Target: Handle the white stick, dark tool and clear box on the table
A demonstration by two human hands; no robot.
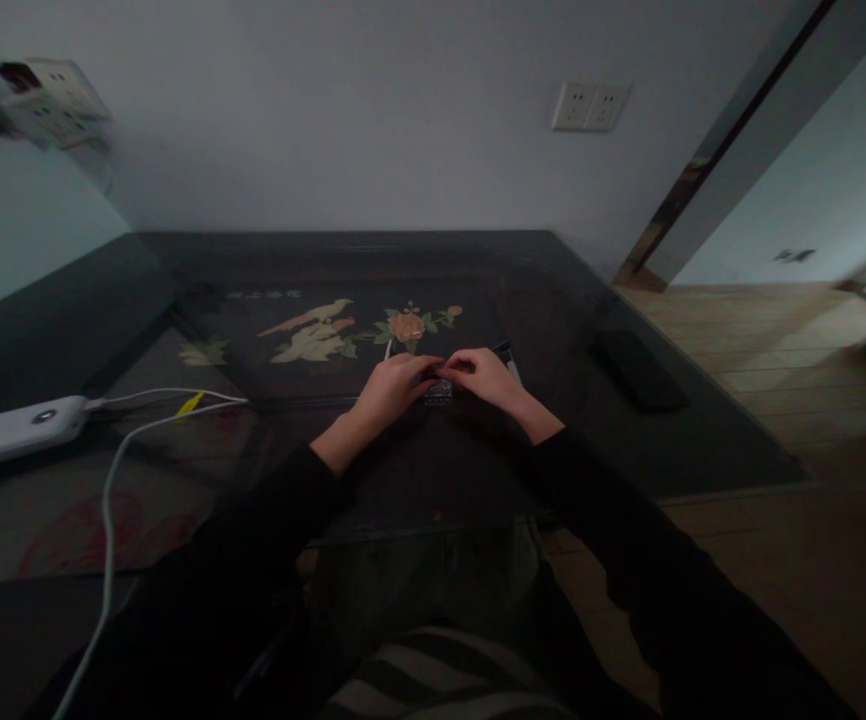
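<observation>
My left hand [400,382] and my right hand [481,376] meet over the dark glossy table, fingertips pinched close together. Whatever they pinch is too small and dim to name. Just below the fingertips lies a small clear, shiny piece [438,391], perhaps plastic; its kind cannot be made out. A thin white object [389,349] pokes out behind my left hand. Beside my right wrist a dark and pale flat thing [512,366] shows in part, the rest covered by the hand.
A black flat object [638,371] rests on the table's right side. At left, a white power bank-like device [22,432] has white cables [110,500] running from it, one with a yellow tag [190,406]. The table's picture [313,335] shows birds and flowers. Wall sockets [591,106] are behind.
</observation>
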